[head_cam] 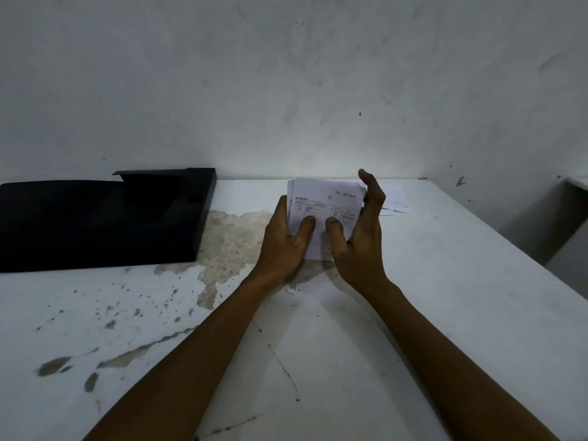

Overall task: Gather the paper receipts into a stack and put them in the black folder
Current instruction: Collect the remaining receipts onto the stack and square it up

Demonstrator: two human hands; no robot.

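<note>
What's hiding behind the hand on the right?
Behind the right hand, a few more white receipts lie flat on the table. The hand covers part of them, so their count is unclear. Both hands hold the receipt stack.

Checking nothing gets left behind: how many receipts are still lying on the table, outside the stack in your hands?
2 that I can make out, overlapping on the table just behind the right hand: loose receipts. The hand and the held stack may hide more.

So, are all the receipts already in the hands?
No, a few loose receipts lie on the table behind the right hand, apart from the stack that both hands hold.
</note>
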